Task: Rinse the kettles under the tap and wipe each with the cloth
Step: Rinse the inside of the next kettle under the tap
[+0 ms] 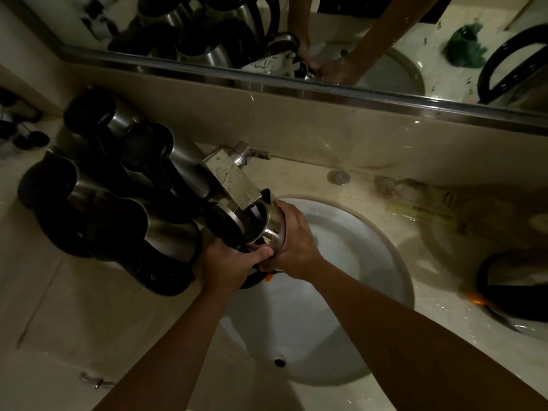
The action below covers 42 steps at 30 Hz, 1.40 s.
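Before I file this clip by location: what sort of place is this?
Probably a bathroom vanity, perhaps in a hotel: a round basin set in a stone counter, a wall mirror behind the tap, and several kettles queued alongside.

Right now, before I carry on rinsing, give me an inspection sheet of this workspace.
Surface: pale stone counter, wet near the white sink.
Job's things: steel kettle held under the tap; kettle group at left; another kettle at right; green cloth seen only in the mirror.
Clutter: wrappers behind the sink.
Grippers: left hand and right hand grip the kettle.
Cables: nothing seen.
Surroundings: dim lighting.
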### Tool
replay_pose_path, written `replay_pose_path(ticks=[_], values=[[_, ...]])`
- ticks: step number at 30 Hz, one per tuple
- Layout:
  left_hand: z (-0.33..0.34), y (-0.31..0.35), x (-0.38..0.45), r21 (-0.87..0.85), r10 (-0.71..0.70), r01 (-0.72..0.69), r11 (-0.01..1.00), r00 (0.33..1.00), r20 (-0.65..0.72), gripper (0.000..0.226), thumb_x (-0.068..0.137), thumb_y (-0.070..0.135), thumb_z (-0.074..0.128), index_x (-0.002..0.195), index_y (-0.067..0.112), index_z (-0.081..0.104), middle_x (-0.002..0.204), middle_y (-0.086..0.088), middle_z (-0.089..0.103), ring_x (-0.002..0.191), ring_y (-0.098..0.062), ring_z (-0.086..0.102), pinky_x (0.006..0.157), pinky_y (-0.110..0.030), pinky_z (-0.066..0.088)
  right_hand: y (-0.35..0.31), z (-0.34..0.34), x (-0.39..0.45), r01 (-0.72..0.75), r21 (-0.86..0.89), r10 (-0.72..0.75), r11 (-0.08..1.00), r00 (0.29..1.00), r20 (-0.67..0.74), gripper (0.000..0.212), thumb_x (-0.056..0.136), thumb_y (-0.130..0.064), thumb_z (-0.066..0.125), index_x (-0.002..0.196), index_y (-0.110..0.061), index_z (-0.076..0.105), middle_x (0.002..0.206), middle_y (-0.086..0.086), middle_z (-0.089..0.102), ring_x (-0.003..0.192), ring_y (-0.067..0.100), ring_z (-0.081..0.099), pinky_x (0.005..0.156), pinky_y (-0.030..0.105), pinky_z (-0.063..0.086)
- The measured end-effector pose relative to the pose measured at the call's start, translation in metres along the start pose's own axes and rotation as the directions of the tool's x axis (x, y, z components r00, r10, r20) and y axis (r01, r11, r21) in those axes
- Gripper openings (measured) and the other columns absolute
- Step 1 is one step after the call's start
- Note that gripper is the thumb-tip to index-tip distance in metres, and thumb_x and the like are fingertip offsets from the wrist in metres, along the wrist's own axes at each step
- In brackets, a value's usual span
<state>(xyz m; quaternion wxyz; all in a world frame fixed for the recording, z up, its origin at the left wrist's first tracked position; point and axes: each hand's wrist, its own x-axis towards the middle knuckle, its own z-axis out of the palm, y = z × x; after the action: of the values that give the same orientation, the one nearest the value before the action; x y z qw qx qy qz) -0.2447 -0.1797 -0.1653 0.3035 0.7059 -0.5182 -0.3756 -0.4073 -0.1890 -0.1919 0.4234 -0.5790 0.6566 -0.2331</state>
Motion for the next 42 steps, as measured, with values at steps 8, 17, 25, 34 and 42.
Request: replay_pose_path(ticks=[8,17,25,34,42], values=[[-0.004,0.01,-0.017,-0.047,-0.138,0.142,0.989,0.988,0.069,0.06,0.057,0.022,0.1,0.108,0.023,0.067,0.095,0.016,0.064,0.098,-0.009,0.062,0.076,-0.017,0.046,-0.025,-0.06,0.013,-0.139,0.0,0.132,0.99,0.939,0.316,0.086,0.08,-0.004,0.085,0.153,-0.014,0.041,0.148,0.009,0.051,0.14,0.031,0.051,0.102,0.027,0.049],[-0.017,-0.015,-0.067,0.171,-0.223,0.189,0.967,0.953,0.205,0.073,0.05,0.046,0.099,0.112,0.02,0.069,0.091,0.011,0.068,0.095,-0.008,0.066,0.067,0.002,0.038,-0.134,-0.088,0.065,-0.206,0.308,0.171,0.929,0.976,0.136,0.049,0.103,-0.006,0.058,0.15,-0.004,0.048,0.129,0.004,0.057,0.119,0.019,0.055,0.067,0.007,0.041],[-0.011,0.012,-0.081,0.32,-0.193,0.073,0.944,0.911,0.364,0.111,0.049,0.061,0.09,0.146,0.042,0.04,0.113,0.017,0.07,0.1,-0.009,0.068,0.086,-0.025,0.052,-0.127,-0.068,0.0,-0.21,0.283,0.155,0.936,0.967,0.204,0.054,0.105,-0.012,0.057,0.157,-0.014,0.044,0.154,-0.004,0.046,0.14,0.013,0.043,0.108,0.027,0.036],[-0.009,0.018,-0.092,0.26,-0.111,0.036,0.965,0.953,0.28,0.056,0.094,0.038,0.065,0.145,0.046,0.043,0.115,0.012,0.068,0.112,-0.02,0.067,0.081,-0.015,0.048,-0.031,-0.031,-0.145,0.281,-0.479,-0.295,0.832,0.954,0.048,0.065,0.095,-0.035,0.043,0.159,-0.019,0.04,0.174,0.007,0.02,0.163,0.026,0.007,0.131,0.056,0.011],[0.0,0.018,-0.1,0.319,-0.133,0.028,0.947,0.94,0.314,0.112,0.075,0.047,0.084,0.159,0.041,0.009,0.148,0.005,0.055,0.131,-0.022,0.056,0.106,-0.037,0.048,0.013,-0.032,-0.148,-0.049,-0.348,0.063,0.936,0.998,0.029,0.072,0.106,-0.04,0.038,0.168,-0.027,0.004,0.173,-0.007,-0.006,0.161,0.018,-0.011,0.133,0.051,0.005]])
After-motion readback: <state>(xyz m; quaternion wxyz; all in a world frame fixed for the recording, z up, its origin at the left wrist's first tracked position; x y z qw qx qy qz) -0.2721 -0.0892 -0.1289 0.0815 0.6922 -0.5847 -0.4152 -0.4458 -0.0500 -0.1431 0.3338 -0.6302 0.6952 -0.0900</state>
